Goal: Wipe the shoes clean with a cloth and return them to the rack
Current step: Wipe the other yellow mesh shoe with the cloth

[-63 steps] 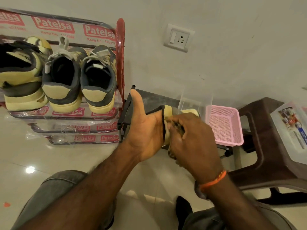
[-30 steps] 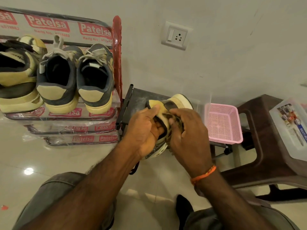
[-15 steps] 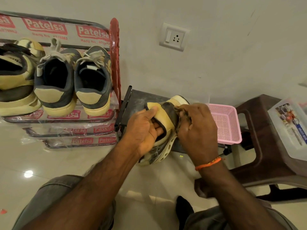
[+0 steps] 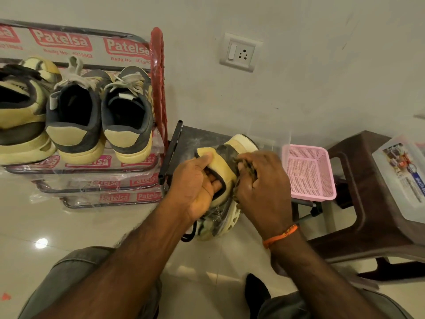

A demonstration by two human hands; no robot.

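While gripping yellow shoe (image 4: 226, 171) at frame centre, left hand (image 4: 195, 187) fingers inside collar; right hand (image 4: 264, 187) clenched around cloth (image 4: 247, 168), pressed against shoe's side. Rack (image 4: 158, 88) upper left.

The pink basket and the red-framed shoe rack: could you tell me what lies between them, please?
In the head view, between the shoe rack and the pink basket lies a dark board; in front of it, both hands hold the shoe.
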